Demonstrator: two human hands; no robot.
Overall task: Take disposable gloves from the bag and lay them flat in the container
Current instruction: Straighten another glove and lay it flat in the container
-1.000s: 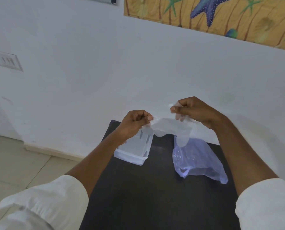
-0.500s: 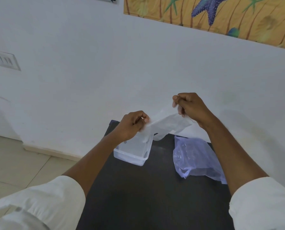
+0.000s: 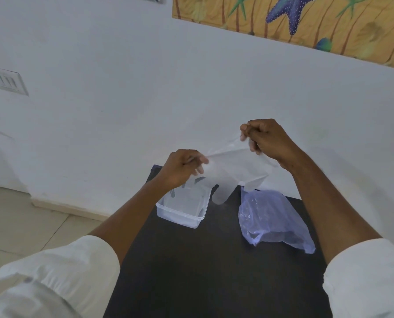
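Observation:
A clear disposable glove (image 3: 232,171) is stretched in the air between both hands, its fingers hanging down. My left hand (image 3: 182,168) pinches its left edge, just above the container. My right hand (image 3: 264,141) pinches the other end, higher and to the right. The clear plastic container (image 3: 180,216) stands on the black table below the left hand. The bluish transparent bag (image 3: 271,219) lies to the right of the container, under the right forearm.
The black table (image 3: 203,271) stands against a white wall. Its left edge drops to a tiled floor (image 3: 19,221). A switch plate (image 3: 5,81) is on the wall at left, a starfish picture (image 3: 294,17) above.
The glove has been pulled out wider between the hands. My right hand rose and moved away from the left one.

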